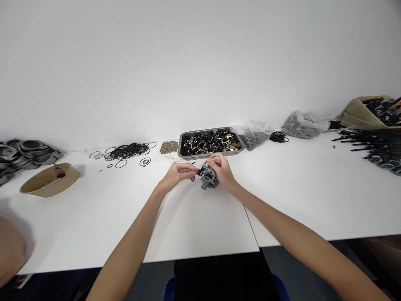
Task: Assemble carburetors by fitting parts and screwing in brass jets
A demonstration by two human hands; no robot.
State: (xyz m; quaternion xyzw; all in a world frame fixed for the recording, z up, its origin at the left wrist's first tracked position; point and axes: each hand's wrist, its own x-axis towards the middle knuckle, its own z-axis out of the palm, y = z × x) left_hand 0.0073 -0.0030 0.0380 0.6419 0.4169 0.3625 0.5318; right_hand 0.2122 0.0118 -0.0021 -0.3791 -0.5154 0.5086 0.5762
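A grey metal carburetor rests on the white table in front of me, its round bore facing my side. My right hand grips it from the right, thumb and fingers over its top. On its left side, the fingertips of my left hand are closed on a small black part against the body; its exact shape is too small to make out. Just behind both hands lies a steel tray heaped with black and brass-coloured pieces.
Left of the tray lie small brass parts and black O-rings. A tan bowl and more carburetors are further left, near another person's arm. Rightward are plastic bags, black hoses and a yellowish bin.
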